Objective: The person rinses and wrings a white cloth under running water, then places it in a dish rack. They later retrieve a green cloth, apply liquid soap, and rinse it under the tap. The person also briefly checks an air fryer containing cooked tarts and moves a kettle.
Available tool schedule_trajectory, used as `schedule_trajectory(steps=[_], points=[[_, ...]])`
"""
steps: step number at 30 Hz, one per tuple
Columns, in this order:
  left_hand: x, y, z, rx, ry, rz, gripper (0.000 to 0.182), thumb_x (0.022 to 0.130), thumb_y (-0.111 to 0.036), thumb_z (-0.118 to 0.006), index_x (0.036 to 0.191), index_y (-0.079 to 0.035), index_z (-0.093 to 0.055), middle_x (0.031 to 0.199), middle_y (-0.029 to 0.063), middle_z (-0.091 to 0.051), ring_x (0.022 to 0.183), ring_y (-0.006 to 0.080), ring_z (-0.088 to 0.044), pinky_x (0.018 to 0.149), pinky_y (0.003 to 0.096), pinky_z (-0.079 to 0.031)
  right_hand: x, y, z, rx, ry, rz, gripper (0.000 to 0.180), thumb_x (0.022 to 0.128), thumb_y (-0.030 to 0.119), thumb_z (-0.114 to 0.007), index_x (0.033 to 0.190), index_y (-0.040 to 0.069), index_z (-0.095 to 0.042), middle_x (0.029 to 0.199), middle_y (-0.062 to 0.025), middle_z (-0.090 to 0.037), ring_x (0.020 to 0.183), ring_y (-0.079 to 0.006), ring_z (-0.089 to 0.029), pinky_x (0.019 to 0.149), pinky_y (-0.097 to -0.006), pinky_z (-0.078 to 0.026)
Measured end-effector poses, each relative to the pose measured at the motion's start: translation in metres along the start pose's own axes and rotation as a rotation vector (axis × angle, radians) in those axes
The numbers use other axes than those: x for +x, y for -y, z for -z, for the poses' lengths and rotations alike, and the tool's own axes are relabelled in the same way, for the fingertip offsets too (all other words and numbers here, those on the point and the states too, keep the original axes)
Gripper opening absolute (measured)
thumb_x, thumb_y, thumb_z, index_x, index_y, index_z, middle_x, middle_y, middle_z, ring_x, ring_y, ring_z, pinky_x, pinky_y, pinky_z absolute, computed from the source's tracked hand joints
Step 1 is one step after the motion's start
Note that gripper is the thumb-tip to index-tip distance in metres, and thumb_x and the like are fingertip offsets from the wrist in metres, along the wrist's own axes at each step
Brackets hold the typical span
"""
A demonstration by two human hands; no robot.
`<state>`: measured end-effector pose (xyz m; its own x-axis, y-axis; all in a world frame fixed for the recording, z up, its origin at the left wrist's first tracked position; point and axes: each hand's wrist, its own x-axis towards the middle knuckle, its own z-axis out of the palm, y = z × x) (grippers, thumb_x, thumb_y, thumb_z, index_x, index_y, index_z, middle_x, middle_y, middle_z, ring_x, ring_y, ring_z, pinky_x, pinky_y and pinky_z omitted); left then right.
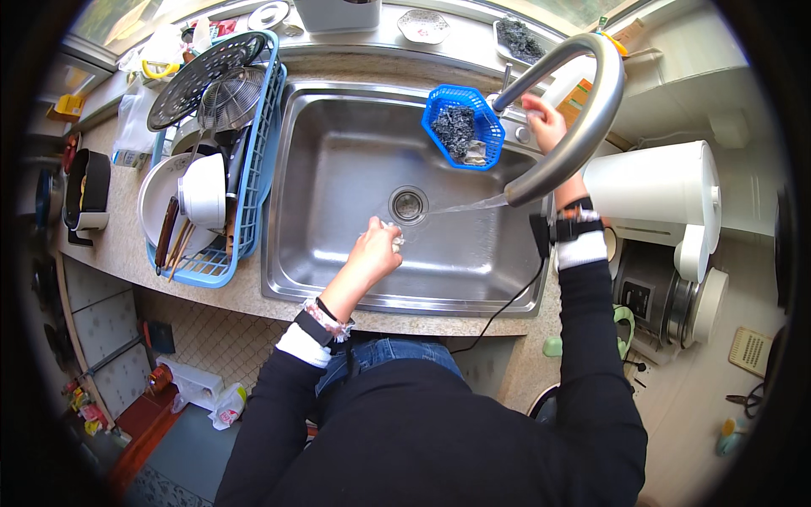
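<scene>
Over the stainless steel sink [336,165], my left hand [374,250] is closed around a crumpled white cloth [396,241], just in front of the drain [407,205]. Water [472,206] runs from the curved metal faucet [602,120] towards that drain. My right hand [546,125] is raised behind the faucet's neck, close to the base and its upright lever [507,75]. Its fingers look partly curled; whether they touch anything is unclear. A blue plastic basket [434,101] at the sink's back right corner holds dark scouring pads [455,130] and a small pale piece.
On the left stands a blue dish rack [253,171] with bowls, strainers, a knife and chopsticks. A white appliance [652,184] is close to my right forearm. A small dish [424,26] and a tray with another dark scourer [519,41] line the windowsill. A black cord [507,310] hangs from my right wrist.
</scene>
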<state>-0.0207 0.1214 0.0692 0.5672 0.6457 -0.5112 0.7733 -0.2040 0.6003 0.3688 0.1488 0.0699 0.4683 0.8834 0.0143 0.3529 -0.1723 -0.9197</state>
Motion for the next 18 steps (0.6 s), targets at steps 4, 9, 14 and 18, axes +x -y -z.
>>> schedule_trajectory(steps=[4,9,14,18], points=[[-0.022,0.005,0.013,0.007,-0.007,-0.007,0.041,0.066,-0.011,-0.062,0.107,-0.006,-0.058,0.105,0.0176,-0.054,0.098,0.0355,-0.055,0.086,0.0402,-0.045,0.061,0.009,-0.017,0.153,0.099,-0.095,0.055,0.076,-0.003,-0.055,0.13,-0.001,-0.043,0.13,-0.0108,-0.048,0.12,-0.0179,-0.044,0.1,-0.029,-0.034],[-0.041,0.017,0.028,-0.07,-0.099,-0.05,0.041,0.066,-0.012,-0.061,0.106,-0.005,-0.054,0.108,0.0177,-0.056,0.097,0.0359,-0.055,0.084,0.0396,-0.045,0.075,0.028,-0.035,0.166,0.058,-0.276,0.044,0.088,0.009,-0.045,0.132,0.007,-0.043,0.123,-0.0068,-0.055,0.116,-0.014,-0.048,0.097,-0.0262,-0.034],[-0.049,0.026,0.038,-0.101,-0.199,-0.057,0.035,0.065,-0.007,-0.062,0.1,-0.004,-0.063,0.098,0.0162,-0.051,0.09,0.0343,-0.058,0.083,0.0398,-0.047,0.06,0.031,-0.03,0.144,0.085,-0.188,0.046,0.082,0.006,-0.052,0.128,0.005,-0.048,0.12,-0.0052,-0.057,0.109,-0.0133,-0.053,0.094,-0.0259,-0.039],[-0.043,0.03,0.04,-0.06,-0.196,-0.011,0.032,0.066,-0.009,-0.063,0.099,-0.006,-0.064,0.098,0.017,-0.053,0.09,0.0349,-0.058,0.083,0.0402,-0.047,0.053,0.014,-0.024,0.166,0.131,-0.105,0.05,0.078,0.001,-0.054,0.127,0.003,-0.048,0.12,-0.0057,-0.056,0.116,-0.0144,-0.048,0.099,-0.0272,-0.035]])
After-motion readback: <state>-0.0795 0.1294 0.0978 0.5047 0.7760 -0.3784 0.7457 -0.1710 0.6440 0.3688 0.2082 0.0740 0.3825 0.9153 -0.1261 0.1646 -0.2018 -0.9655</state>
